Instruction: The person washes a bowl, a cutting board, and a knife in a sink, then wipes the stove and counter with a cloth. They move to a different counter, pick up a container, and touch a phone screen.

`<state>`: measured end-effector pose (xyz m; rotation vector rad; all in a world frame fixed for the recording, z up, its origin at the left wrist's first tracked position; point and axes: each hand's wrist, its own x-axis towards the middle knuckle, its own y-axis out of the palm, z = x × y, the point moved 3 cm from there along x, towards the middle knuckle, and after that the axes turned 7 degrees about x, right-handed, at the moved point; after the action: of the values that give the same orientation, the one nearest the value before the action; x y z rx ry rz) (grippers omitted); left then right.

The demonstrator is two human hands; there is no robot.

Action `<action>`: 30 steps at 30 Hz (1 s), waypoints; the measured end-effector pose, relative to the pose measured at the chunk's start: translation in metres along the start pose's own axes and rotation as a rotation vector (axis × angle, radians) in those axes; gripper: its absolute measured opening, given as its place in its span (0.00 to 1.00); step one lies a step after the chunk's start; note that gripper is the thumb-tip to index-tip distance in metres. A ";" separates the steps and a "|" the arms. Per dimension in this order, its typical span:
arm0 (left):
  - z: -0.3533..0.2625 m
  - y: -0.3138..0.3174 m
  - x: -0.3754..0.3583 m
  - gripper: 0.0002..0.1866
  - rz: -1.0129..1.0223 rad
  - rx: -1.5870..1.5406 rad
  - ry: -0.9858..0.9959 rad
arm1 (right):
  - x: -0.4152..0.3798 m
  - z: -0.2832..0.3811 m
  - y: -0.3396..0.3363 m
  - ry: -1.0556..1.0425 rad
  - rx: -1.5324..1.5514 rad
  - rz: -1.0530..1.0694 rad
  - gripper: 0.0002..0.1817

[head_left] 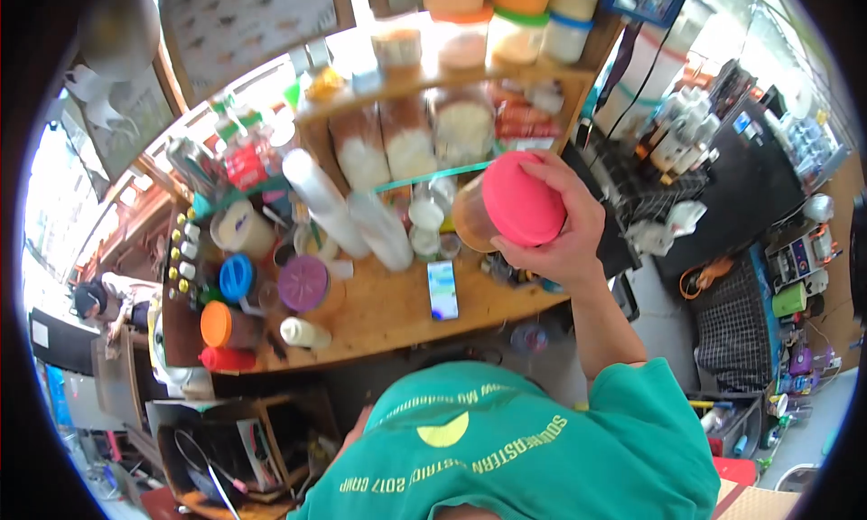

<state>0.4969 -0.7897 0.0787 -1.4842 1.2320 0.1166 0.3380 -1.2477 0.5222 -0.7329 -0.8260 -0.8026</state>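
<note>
Top shelf: a row of lidded containers (519,23) along the upper centre of the frame.
Middle shelf: bagged bread loaves (406,145) standing side by side below that row.
Centre: two stacks of white cups (348,213) leaning across the wooden counter (379,317).
Counter, centre: a phone (442,290) lying flat, screen up.
Counter, left: a purple-lidded jar (304,283), a blue-lidded jar (237,276) and an orange-lidded jar (221,324) close together.
Far left edge: small bottles with yellow caps (183,258) in a column.
Upper right: white bottles in a black wire rack (673,145).
Right edge: a green mug (790,299).
</note>
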 end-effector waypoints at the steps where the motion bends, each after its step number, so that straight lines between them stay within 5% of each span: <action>1: 0.009 0.004 -0.002 0.15 0.036 -0.001 -0.032 | 0.023 0.013 -0.002 -0.036 -0.001 -0.016 0.39; 7: 0.042 0.008 -0.012 0.16 0.090 -0.022 -0.129 | 0.139 0.059 -0.007 -0.088 -0.182 -0.136 0.33; 17: 0.085 0.028 -0.034 0.17 0.081 -0.083 -0.227 | 0.308 -0.008 -0.019 0.025 -0.728 -0.208 0.38; 23: 0.097 0.050 -0.038 0.17 0.087 -0.112 -0.257 | 0.352 -0.054 -0.030 0.315 -1.053 -0.005 0.34; 30: 0.111 0.091 -0.030 0.18 0.029 -0.111 -0.187 | 0.352 -0.102 -0.030 0.106 -1.165 0.037 0.33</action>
<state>0.4774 -0.6679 -0.0003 -1.5149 1.1107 0.3403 0.5002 -1.4571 0.7775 -1.6957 -0.1691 -1.2712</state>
